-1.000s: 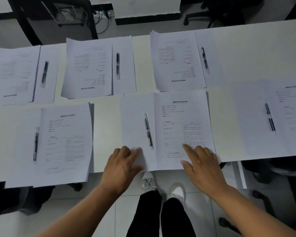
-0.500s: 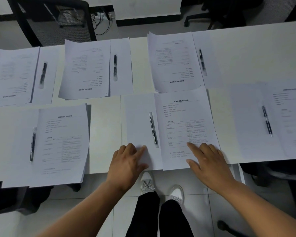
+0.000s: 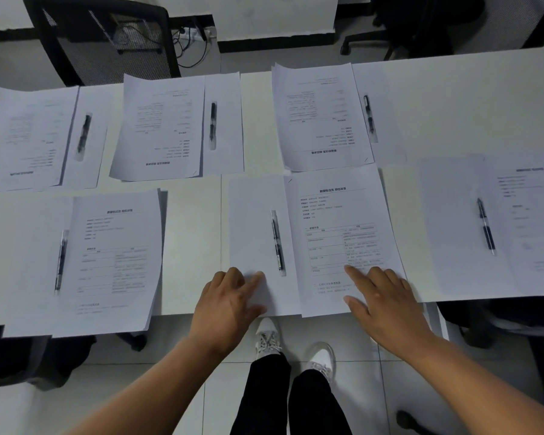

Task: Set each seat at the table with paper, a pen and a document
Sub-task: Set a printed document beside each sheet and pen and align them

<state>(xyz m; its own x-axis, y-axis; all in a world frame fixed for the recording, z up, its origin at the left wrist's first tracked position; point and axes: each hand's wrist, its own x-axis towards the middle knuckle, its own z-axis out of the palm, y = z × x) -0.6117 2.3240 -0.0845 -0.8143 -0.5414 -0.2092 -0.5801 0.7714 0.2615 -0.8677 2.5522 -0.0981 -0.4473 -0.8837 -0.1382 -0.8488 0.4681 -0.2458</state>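
Observation:
Right in front of me on the white table point(image 3: 192, 246) lies a blank sheet point(image 3: 252, 221) with a black pen point(image 3: 277, 243) on it and a printed document point(image 3: 343, 233) overlapping its right side. My left hand point(image 3: 230, 306) rests flat on the blank sheet's near edge, fingers spread. My right hand point(image 3: 387, 306) presses the document's near right corner with straight fingers. Several similar sets lie around: near left with its pen point(image 3: 61, 262), near right with its pen point(image 3: 485, 226), and three across the far side.
A black mesh chair point(image 3: 107, 42) stands beyond the table at the far left, another dark chair point(image 3: 437, 23) at the far right. Dark chair seats sit under the near edge on both sides. My white shoes point(image 3: 267, 337) stand on the tiled floor.
The paper set under my hands has slid slightly away from me and straightened. Both hands stay flat on it.

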